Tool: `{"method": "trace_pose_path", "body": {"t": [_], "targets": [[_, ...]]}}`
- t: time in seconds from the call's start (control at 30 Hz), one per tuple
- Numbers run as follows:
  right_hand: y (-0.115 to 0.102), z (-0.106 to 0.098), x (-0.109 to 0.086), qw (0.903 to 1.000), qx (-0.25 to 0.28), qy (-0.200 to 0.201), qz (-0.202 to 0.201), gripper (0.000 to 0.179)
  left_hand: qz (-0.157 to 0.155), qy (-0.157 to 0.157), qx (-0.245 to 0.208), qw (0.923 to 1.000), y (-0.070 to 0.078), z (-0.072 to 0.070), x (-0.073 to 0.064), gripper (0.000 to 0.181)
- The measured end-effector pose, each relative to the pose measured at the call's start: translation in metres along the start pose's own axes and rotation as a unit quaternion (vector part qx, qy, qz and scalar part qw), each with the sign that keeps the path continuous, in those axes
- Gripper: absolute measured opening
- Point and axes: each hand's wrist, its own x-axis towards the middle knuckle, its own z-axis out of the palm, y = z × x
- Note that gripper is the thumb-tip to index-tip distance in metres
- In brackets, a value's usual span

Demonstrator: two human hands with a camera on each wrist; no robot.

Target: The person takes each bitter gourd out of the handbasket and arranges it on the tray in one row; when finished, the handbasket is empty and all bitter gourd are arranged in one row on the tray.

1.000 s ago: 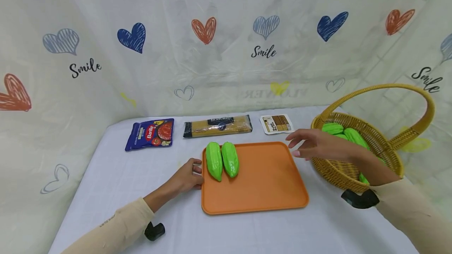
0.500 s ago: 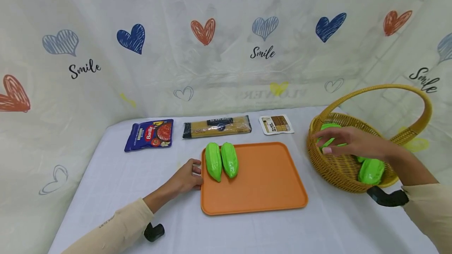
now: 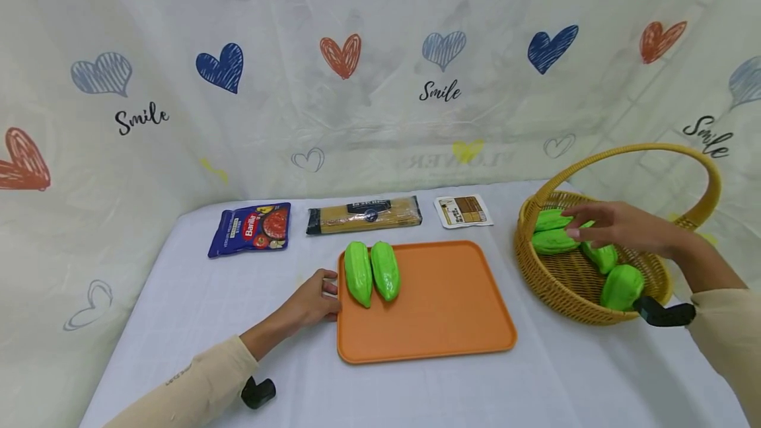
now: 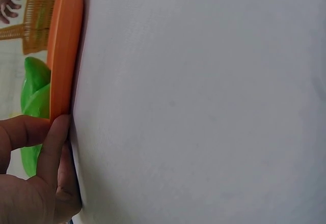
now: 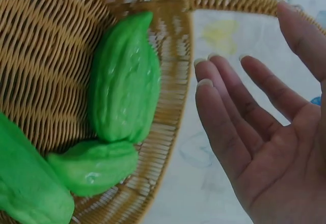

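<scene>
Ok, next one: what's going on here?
A person's left hand grips the left edge of an orange tray, where two green vegetables lie side by side. The right hand hovers above a wicker basket, its fingers loosely spread and holding nothing. More green vegetables lie in the basket.

Left hand is pinching, its fingers bending inward; the sleeved left forearm is slanting back behind it toward the body. Right hand is hanging well apart, farther forward and to the right of the left hand. Its fingers are pointing leftward, relaxed and loosely spread; the sleeved right forearm is angling back behind it.
</scene>
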Motion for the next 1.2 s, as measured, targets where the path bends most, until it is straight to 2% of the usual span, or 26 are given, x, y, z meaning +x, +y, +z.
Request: {"method": "trace_pose_path", "body": {"t": [0.57, 0.83, 1.07, 1.2], "targets": [[0.046, -0.011, 0.021, 0.9958, -0.05, 0.002, 0.077, 0.078, 0.003, 0.002, 0.005, 1.0, -0.001, 0.0, -0.001, 0.069], [0.058, -0.009, 0.028, 0.994, -0.057, -0.005, 0.093, 0.082, 0.006, 0.002, 0.001, 1.0, -0.001, 0.0, -0.001, 0.069], [0.066, -0.005, 0.032, 0.9939, -0.058, -0.026, 0.09, 0.078, 0.003, 0.001, 0.003, 1.0, -0.002, 0.0, 0.0, 0.069], [0.07, -0.005, 0.034, 0.9929, -0.075, -0.017, 0.091, 0.079, 0.003, 0.001, -0.002, 1.0, -0.002, 0.0, 0.0, 0.07]]}}
